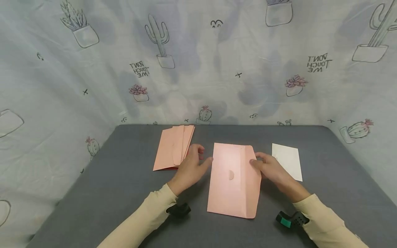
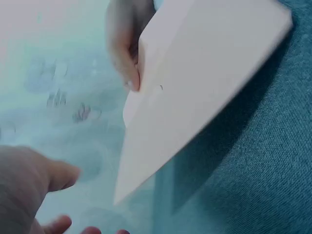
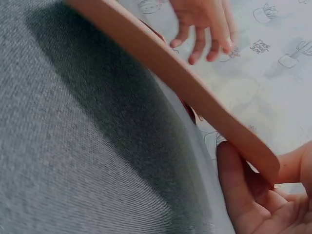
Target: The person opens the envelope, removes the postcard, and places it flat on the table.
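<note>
A pink envelope is held up over the grey table, its flap on the right side folded out. My right hand pinches it by that flap edge, thumb on the near face and fingers behind; the right wrist view shows the thumb and fingers around the envelope's edge. Just left of the envelope is my left hand, fingers loosely bent and holding nothing. In the left wrist view a gap shows between the left thumb and the envelope.
Several pink envelopes lie in a fanned stack at the back left, with a bit of red beneath. A white card lies beyond the right hand. A cactus-print curtain hangs behind the grey table.
</note>
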Action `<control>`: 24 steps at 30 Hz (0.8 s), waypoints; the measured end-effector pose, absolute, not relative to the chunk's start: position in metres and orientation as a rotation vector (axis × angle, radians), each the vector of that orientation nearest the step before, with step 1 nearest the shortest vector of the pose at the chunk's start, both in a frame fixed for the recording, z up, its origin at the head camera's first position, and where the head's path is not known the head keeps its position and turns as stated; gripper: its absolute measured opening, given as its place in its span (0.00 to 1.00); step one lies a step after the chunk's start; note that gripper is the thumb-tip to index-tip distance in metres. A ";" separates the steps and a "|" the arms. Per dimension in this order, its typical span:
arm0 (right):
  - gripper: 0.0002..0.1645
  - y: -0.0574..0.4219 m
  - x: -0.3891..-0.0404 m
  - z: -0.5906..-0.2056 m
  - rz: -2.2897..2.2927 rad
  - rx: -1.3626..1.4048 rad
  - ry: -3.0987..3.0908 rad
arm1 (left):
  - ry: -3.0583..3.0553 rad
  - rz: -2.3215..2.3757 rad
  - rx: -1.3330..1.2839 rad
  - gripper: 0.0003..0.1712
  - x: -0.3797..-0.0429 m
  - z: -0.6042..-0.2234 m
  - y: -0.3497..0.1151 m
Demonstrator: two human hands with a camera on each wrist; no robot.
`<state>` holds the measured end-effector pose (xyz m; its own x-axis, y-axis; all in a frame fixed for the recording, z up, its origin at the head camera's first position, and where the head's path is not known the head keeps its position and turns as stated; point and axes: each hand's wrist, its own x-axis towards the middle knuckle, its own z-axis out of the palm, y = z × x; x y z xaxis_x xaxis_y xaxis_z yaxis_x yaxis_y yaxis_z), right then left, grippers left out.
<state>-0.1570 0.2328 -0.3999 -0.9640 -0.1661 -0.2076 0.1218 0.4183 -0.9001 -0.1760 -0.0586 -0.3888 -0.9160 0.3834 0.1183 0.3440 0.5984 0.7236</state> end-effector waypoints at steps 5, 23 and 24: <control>0.32 0.232 -0.158 -0.401 -1.584 -0.005 2.458 | 2.435 1.564 0.377 0.25 -0.185 -0.400 -0.062; 0.42 0.226 -0.158 -0.415 -1.942 -0.007 2.344 | 2.387 1.586 0.330 0.17 -0.182 -0.409 -0.057; 0.45 0.226 -0.158 -0.417 -1.989 -0.027 2.295 | 2.393 1.599 0.328 0.17 -0.182 -0.410 -0.057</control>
<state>-0.1582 0.2262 -0.4169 -0.9944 -0.0816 -0.0673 0.0550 0.1445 -0.9880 -0.1822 -0.0565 -0.4099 -0.9448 0.3184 -0.0771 0.0506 0.3744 0.9259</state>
